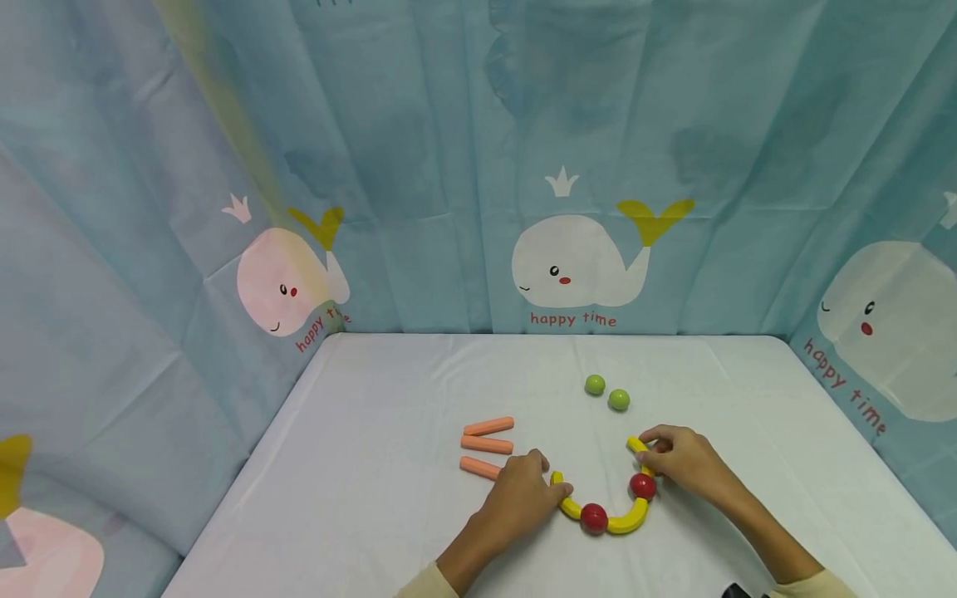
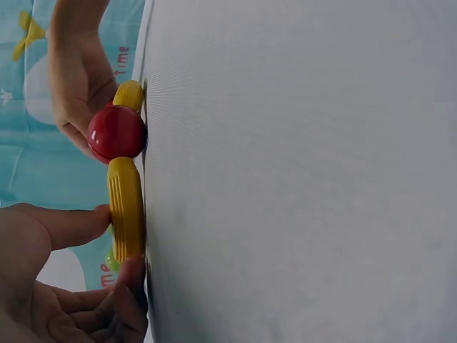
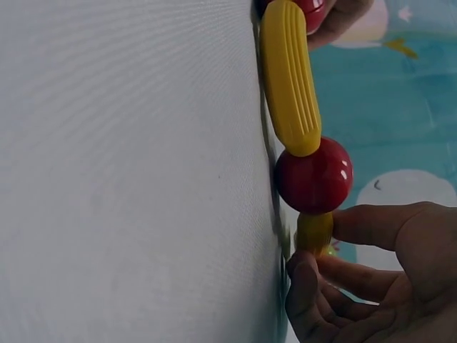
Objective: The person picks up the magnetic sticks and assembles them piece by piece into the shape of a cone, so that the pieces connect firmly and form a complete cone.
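Note:
A chain of yellow curved rods and two glossy red balls lies on the white table in an open U shape. My left hand (image 1: 521, 502) pinches the left yellow curved rod (image 2: 126, 209) between thumb and fingers. That rod's end meets the left red ball (image 1: 594, 518). A middle yellow curved rod (image 1: 630, 519) joins this ball to the right red ball (image 3: 315, 176). Against the right ball sits the right yellow curved rod (image 1: 635, 444), pinched by my right hand (image 1: 689, 462). My fingers partly hide both outer rods.
Orange rods (image 1: 487, 445) lie left of my left hand, one partly behind it. Two green balls (image 1: 619, 399) rest farther back on the white table (image 1: 359, 465). A blue whale-print curtain (image 1: 419, 166) surrounds the table's back and sides.

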`<state>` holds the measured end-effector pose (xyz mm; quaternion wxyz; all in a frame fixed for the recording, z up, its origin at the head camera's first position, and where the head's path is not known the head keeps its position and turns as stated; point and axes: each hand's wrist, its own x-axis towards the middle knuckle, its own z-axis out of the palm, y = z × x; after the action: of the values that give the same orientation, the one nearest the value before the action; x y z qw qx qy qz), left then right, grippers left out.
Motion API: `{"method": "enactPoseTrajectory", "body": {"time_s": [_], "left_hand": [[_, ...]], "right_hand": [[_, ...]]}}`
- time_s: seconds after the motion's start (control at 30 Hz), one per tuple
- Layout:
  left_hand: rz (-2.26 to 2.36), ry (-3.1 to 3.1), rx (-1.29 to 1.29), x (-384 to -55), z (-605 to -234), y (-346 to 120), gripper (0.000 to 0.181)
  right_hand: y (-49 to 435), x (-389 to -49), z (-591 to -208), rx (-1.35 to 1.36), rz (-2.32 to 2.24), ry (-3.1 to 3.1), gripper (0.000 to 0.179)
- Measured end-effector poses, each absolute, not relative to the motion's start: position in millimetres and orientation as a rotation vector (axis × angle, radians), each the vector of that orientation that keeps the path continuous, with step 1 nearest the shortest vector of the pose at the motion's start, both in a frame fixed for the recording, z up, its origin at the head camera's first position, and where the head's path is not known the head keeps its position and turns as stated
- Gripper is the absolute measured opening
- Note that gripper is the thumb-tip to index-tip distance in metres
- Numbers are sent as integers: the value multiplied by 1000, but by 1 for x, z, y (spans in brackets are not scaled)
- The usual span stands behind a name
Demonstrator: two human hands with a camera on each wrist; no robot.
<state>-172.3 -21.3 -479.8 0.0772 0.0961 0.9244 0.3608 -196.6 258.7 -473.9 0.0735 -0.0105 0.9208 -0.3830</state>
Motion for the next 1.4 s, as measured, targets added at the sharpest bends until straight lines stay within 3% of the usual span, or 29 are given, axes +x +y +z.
{"method": "enactPoseTrajectory", "body": {"time_s": [1.13,1.4], "left_hand": [[1145,2691,505,-195,-474,1,19],[1059,2729,507,-204,-474,9,25]], "right_hand": [[243,-208,-472,-198,-1044,2876,18],[244,-211,-472,-194,-1032,2874,18]]}}
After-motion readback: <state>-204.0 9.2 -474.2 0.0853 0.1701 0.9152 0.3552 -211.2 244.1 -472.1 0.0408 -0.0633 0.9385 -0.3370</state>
